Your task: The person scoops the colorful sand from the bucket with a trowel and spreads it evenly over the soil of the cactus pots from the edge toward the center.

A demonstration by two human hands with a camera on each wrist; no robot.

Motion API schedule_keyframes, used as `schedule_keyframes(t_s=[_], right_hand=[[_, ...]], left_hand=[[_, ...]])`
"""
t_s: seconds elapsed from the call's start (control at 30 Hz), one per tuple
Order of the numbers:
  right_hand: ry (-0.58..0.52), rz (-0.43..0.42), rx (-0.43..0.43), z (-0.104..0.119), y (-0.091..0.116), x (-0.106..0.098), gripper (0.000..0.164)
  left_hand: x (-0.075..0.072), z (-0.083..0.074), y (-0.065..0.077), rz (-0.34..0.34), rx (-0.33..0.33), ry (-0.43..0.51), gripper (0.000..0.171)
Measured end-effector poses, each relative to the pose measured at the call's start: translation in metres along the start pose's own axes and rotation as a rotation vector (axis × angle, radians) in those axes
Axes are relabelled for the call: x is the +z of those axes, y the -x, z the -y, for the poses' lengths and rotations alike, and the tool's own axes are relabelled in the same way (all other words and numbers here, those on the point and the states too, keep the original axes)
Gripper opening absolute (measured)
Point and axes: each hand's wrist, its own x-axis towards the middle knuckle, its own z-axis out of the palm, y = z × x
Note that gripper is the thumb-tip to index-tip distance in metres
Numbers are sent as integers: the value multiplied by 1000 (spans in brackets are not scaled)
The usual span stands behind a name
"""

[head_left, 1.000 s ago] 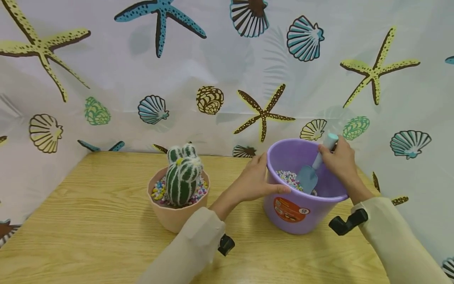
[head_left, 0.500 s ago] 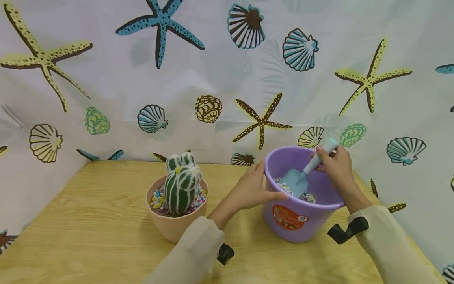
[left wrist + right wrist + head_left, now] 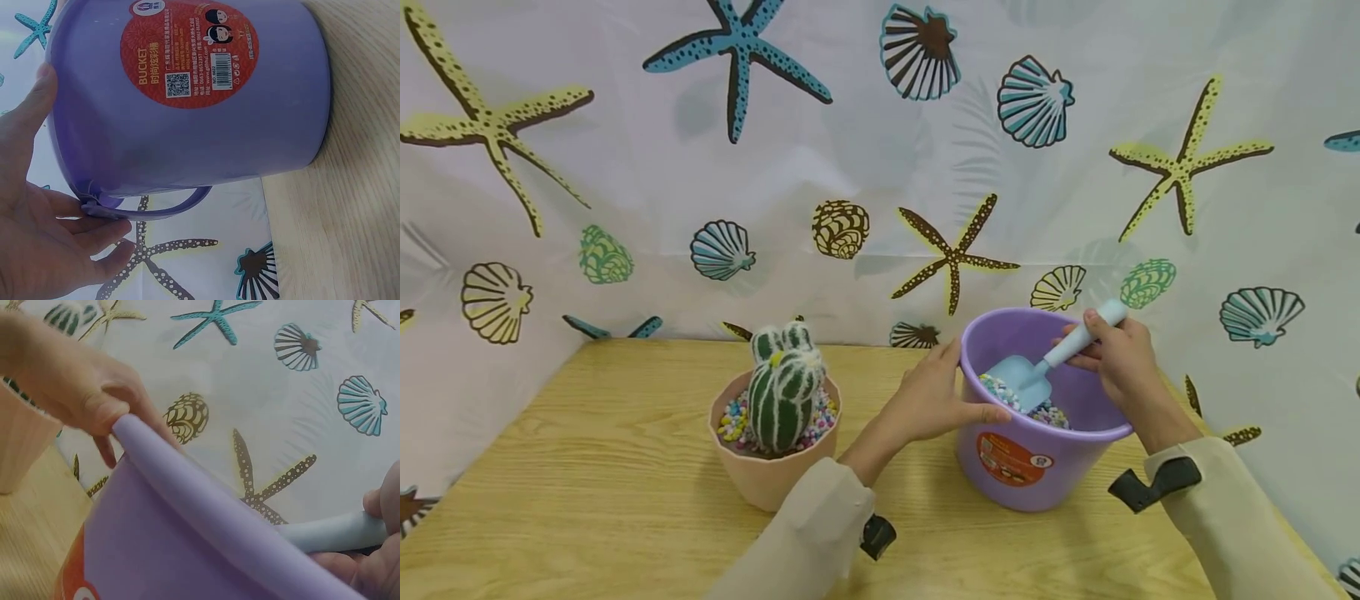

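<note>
Two hands (image 3: 928,398) (image 3: 1126,367), one gripped scoop (image 3: 1066,347), one bucket (image 3: 1067,462)

The scoop (image 3: 1066,348) has tilted flatter, its blade (image 3: 1017,372) shifting left.

Red label (image 3: 187,59) on purple bucket (image 3: 187,147) reads "BUCKET" and "MADE IN CHINA"

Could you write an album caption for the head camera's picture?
Left hand holding a purple bucket, right hand holding a blue scoop at the colorful pellets inside, near a potted cactus.
</note>
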Motion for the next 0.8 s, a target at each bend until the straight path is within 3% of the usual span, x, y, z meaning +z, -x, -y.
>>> schedule_keyframes(t_s=[0.17, 0.4, 0.8], right_hand=[[-78, -38, 66, 2, 0, -2, 17], [-304, -68, 135, 7, 2, -6, 17], [-363, -101, 149, 6, 2, -9, 14]], left_hand=[[1, 1, 1, -11, -12, -14, 108], [3, 0, 2, -20, -25, -19, 110], [4, 2, 4, -22, -36, -17, 111]])
